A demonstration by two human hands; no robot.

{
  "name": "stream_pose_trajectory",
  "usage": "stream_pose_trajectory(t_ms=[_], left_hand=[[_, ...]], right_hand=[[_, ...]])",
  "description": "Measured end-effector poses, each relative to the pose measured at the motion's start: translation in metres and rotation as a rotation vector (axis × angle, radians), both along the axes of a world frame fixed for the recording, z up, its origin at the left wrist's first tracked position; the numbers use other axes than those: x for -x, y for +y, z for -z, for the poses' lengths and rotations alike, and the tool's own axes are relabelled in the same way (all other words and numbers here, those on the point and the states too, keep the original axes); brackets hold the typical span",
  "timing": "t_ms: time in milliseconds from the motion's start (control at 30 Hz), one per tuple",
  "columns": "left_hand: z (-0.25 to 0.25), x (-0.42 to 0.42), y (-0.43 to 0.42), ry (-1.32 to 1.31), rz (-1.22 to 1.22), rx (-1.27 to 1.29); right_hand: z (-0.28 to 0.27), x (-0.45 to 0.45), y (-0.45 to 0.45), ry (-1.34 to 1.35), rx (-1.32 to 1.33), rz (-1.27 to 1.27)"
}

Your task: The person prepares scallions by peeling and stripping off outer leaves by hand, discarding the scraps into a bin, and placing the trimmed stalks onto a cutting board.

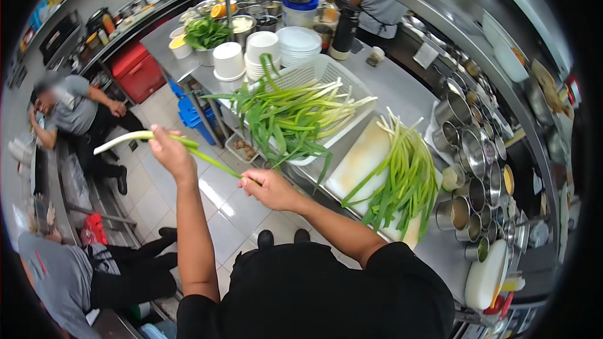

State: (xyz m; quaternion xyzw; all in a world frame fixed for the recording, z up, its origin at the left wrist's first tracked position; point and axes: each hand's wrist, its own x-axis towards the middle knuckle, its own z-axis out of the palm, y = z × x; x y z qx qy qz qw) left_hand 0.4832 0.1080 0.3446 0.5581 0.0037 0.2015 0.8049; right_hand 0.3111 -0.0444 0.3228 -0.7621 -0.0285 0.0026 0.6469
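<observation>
A single green onion (125, 139) is stretched between my hands above the floor, its white end pointing left. My left hand (171, 154) is closed around it near the white part. Farther down the green leaves, my right hand (267, 188) grips the same stalk. A white plastic basket (359, 81) on the steel counter holds a large heap of green onions (282, 110). To its right, a second bunch of green onions (402, 179) lies across a white cutting board (352, 163).
White tubs (228, 61), stacked lids (298, 46) and a leafy bunch (206, 32) stand behind the basket. Metal containers (452, 110) line the right side. One person (78, 107) sits at the left, another (69, 276) is lower left, others are beyond the counter.
</observation>
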Motion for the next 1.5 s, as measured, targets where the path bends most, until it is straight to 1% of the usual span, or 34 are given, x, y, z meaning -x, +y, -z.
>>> stream_pose_trajectory(t_ms=[33,100,133,167,200,267,367,433,467,500,567,600,633,700,733,767,833,900,933,1000,1033,1067,1100,1133,1167,1200,1233,1267,1300,1333,1400,1433,1467,1500], left_hand=[[-0.003,0.001,-0.002,0.009,-0.015,0.037],[-0.008,0.006,-0.010,0.002,-0.014,0.089],[-0.013,0.010,-0.015,-0.013,0.004,0.102],[-0.019,0.017,-0.021,-0.001,0.021,0.119],[-0.026,0.023,-0.029,-0.021,0.015,0.130],[-0.034,0.032,-0.045,-0.098,0.092,0.210],[-0.056,0.055,-0.079,-0.101,0.136,0.193],[-0.065,0.056,-0.098,-0.145,0.150,0.206],[-0.071,0.058,-0.108,-0.165,0.232,0.207],[-0.076,0.062,-0.121,-0.166,0.258,0.214],[-0.088,0.085,-0.150,0.002,0.524,0.055],[-0.081,0.093,-0.165,-0.055,0.718,-0.037],[-0.083,0.111,-0.186,0.003,0.830,-0.135],[-0.078,0.151,-0.222,-0.003,1.030,-0.430],[-0.058,0.163,-0.244,-0.020,1.202,-0.424],[-0.057,0.189,-0.264,-0.040,1.241,-0.569],[-0.036,0.221,-0.298,-0.021,1.479,-0.601],[0.004,0.247,-0.334,-0.201,1.519,-0.616],[0.012,0.255,-0.346,-0.215,1.546,-0.624],[0.028,0.275,-0.370,-0.296,1.549,-0.824],[0.054,0.276,-0.388,-0.422,1.464,-0.867],[0.089,0.266,-0.415,-0.557,1.406,-0.889],[0.113,0.247,-0.438,-0.830,1.435,-1.094],[0.136,0.229,-0.461,-1.157,1.419,-1.255],[0.158,0.214,-0.483,-1.473,1.387,-1.327],[0.118,0.232,-0.474,-1.373,1.481,-1.601],[0.152,0.205,-0.502,-1.724,1.159,-1.591],[0.154,0.204,-0.516,-1.541,1.033,-1.811],[0.128,0.229,-0.495,-1.166,1.139,-1.524],[0.099,0.254,-0.473,-0.864,1.210,-1.128],[0.054,0.294,-0.428,-0.831,1.290,-0.881],[0.046,0.300,-0.420,-0.842,1.313,-0.882],[0.042,0.305,-0.413,-0.898,1.351,-0.711],[0.037,0.310,-0.404,-0.949,1.385,-0.537]], right_hand=[[0.005,0.002,0.002,-0.004,0.002,0.032],[0.019,0.003,0.003,-0.171,-0.034,0.133],[0.011,0.008,0.000,-0.194,0.005,0.180],[0.023,0.006,0.001,-0.263,-0.068,0.260],[0.024,0.008,-0.002,-0.296,-0.026,0.310],[0.019,0.019,-0.011,-0.319,0.029,0.427],[0.013,0.039,-0.029,-0.317,0.007,0.509],[0.013,0.053,-0.043,-0.339,-0.209,0.742],[0.013,0.065,-0.055,-0.232,-0.327,0.730],[0.012,0.077,-0.068,-0.242,-0.322,0.754],[0.000,0.111,-0.090,-0.352,-0.255,0.930],[-0.008,0.133,-0.101,-0.292,-0.378,0.988],[-0.015,0.157,-0.113,-0.235,-0.504,1.040],[-0.017,0.201,-0.137,-0.280,-0.648,1.202],[-0.020,0.225,-0.146,-0.363,-0.705,1.251],[-0.021,0.250,-0.152,-0.447,-0.762,1.296],[-0.012,0.297,-0.160,-0.541,-0.819,1.433],[-0.006,0.339,-0.154,-0.603,-0.734,1.573],[-0.002,0.359,-0.150,-0.621,-0.737,1.599],[0.010,0.393,-0.136,-0.644,-0.754,1.714],[0.017,0.404,-0.129,-0.676,-0.745,1.781],[0.024,0.414,-0.123,-0.622,-0.672,1.880],[0.031,0.429,-0.112,-0.564,-0.596,2.008],[0.036,0.436,-0.100,-0.604,-0.528,2.073],[0.048,0.448,-0.090,-0.578,-0.508,2.126],[0.050,0.456,-0.078,-0.466,-0.332,2.226],[0.048,0.466,-0.067,-0.477,-0.371,2.293],[0.043,0.476,-0.056,-0.447,-0.278,2.400],[0.037,0.487,-0.040,-0.407,-0.196,2.477],[0.031,0.501,-0.017,-0.399,-0.181,2.556],[0.016,0.521,0.014,-0.353,0.239,2.698],[0.007,0.532,0.029,-0.298,0.507,2.774],[-0.003,0.547,0.050,-0.232,0.785,2.823],[-0.016,0.559,0.073,-0.100,0.939,2.887]])
